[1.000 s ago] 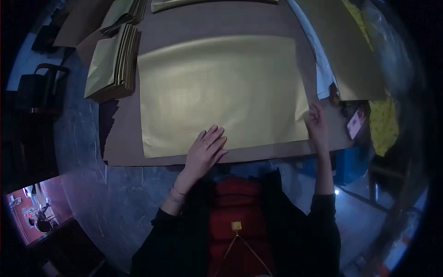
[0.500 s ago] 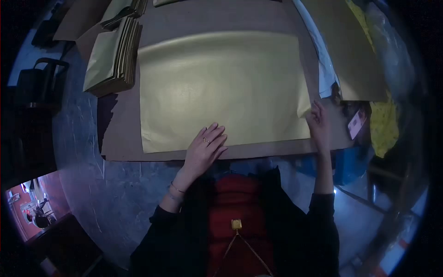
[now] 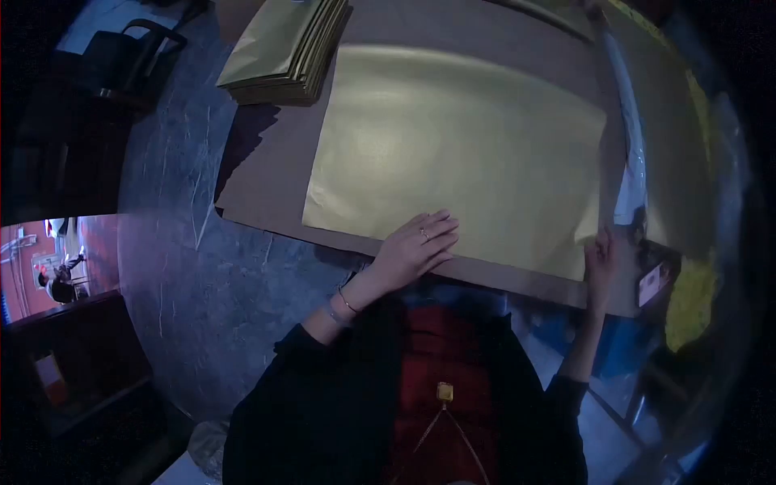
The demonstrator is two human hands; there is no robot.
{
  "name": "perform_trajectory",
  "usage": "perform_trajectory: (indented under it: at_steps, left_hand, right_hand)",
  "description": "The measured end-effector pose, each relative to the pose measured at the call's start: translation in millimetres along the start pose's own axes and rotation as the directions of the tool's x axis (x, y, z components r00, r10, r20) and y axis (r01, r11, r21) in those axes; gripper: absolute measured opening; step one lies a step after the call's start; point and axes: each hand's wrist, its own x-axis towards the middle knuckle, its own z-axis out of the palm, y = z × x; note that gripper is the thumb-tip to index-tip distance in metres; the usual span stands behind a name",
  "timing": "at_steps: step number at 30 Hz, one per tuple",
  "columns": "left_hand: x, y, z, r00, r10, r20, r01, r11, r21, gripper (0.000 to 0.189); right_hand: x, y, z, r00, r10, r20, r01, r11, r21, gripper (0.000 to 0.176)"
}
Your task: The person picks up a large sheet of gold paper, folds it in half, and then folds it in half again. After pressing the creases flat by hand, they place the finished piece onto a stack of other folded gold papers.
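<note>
A large sheet of gold paper lies flat on the brown board covering the table. My left hand rests on its near edge, fingers stretched out and palm down, with a ring on one finger. At the sheet's right edge, close to the near corner, my right hand has its fingers curled in. The paper there is creased and slightly raised beside the fingertips, which seem to pinch the edge. The exact contact is partly hidden by the fingers.
A stack of folded gold paper sits at the far left. To the right are a white plastic strip, a phone-like card and yellow material. A blue container stands below the table's right side. Dark chair at left.
The view has turned left, so the table appears rotated and shifted to the right. Both hands keep about the same places on the gold sheet.
</note>
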Motion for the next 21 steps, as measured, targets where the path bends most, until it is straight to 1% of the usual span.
perform_trajectory:
  at_steps: [1,2,3,5,6,7,8,9,10,12,13,15,16,17,19,20,21]
  left_hand:
    - [-1.4,-1.3,1.6,1.000,0.015,-0.011,-0.015,1.000,-0.017,0.029]
    - [-2.3,-2.4,5.5,1.000,0.004,-0.014,-0.004,1.000,-0.009,0.029]
    - [-1.3,-1.9,5.7,1.000,0.008,-0.013,-0.008,1.000,-0.014,0.029]
    - [1.1,-2.2,3.6,0.999,0.033,-0.011,-0.033,0.999,0.003,0.029]
    - [-0.2,-2.9,4.0,1.000,0.024,-0.006,-0.024,1.000,0.009,0.028]
    - [-1.5,-3.7,4.4,1.000,0.026,-0.004,-0.026,1.000,0.008,0.028]
    - [-2.3,-4.6,5.0,0.999,0.024,-0.025,-0.025,0.999,-0.023,0.029]
    - [-1.5,-4.6,6.7,0.999,0.026,-0.046,-0.029,0.998,-0.060,0.030]
    - [-1.7,-4.2,6.3,0.999,0.021,-0.038,-0.022,0.999,-0.042,0.028]
    - [-1.8,-4.4,7.5,1.000,0.011,-0.022,-0.012,1.000,-0.024,0.028]
    - [0.9,-1.7,5.2,1.000,0.004,-0.013,-0.004,1.000,-0.029,0.028]
    - [1.2,-0.9,7.5,1.000,-0.003,-0.025,0.002,0.999,-0.054,0.028]
    - [2.1,2.1,5.3,1.000,-0.012,-0.012,0.012,1.000,-0.023,0.029]
    - [2.7,4.3,3.5,1.000,0.024,0.000,-0.024,0.998,-0.051,0.029]
    - [5.3,5.1,3.1,1.000,0.006,0.001,-0.006,1.000,0.015,0.028]
    - [4.3,6.3,3.0,0.999,0.037,0.010,-0.037,0.999,-0.005,0.028]
    - [5.0,6.2,4.1,1.000,0.017,0.009,-0.017,1.000,0.006,0.029]
  right_hand:
    - [-4.8,-6.7,4.1,0.999,0.006,-0.052,-0.006,1.000,-0.001,0.054]
    - [-2.7,2.9,-6.9,1.000,0.015,-0.026,-0.018,0.990,-0.137,0.054]
    - [-2.8,0.7,-8.9,0.999,0.015,-0.031,-0.019,0.990,-0.141,0.054]
    - [-0.1,-6.0,-8.9,0.995,0.102,-0.017,-0.103,0.966,-0.237,0.054]
    - [-3.5,-8.9,0.4,0.998,0.051,-0.028,-0.051,0.999,-0.004,0.055]
    - [-2.4,-7.9,0.5,0.998,0.052,-0.031,-0.052,0.999,-0.003,0.055]
    - [-0.8,-5.9,-1.1,0.997,0.075,-0.025,-0.076,0.996,-0.052,0.055]
    - [1.2,7.4,-9.8,1.000,0.015,0.001,-0.015,0.996,-0.084,0.054]
    - [2.4,9.7,-11.5,0.999,-0.045,0.027,0.048,0.993,-0.112,0.054]
    - [-2.1,-2.3,-5.6,0.999,0.035,-0.015,-0.037,0.992,-0.120,0.054]
    - [-4.3,-3.7,-2.3,0.999,0.016,-0.033,-0.017,0.999,-0.051,0.053]
    - [0.4,12.8,-8.4,0.997,-0.072,-0.010,0.071,0.994,-0.080,0.052]
    - [-4.2,-5.5,-3.6,1.000,0.003,-0.024,-0.006,0.995,-0.097,0.052]
    - [-8.6,-23.8,4.5,0.996,0.079,-0.037,-0.083,0.991,-0.108,0.052]
    - [-9.3,-20.7,7.7,0.995,0.076,-0.059,-0.077,0.997,-0.012,0.052]
    - [-10.4,-27.6,7.5,0.988,0.109,-0.106,-0.131,0.966,-0.223,0.051]
    - [-10.6,-21.9,8.3,0.983,0.108,-0.147,-0.139,0.964,-0.226,0.051]
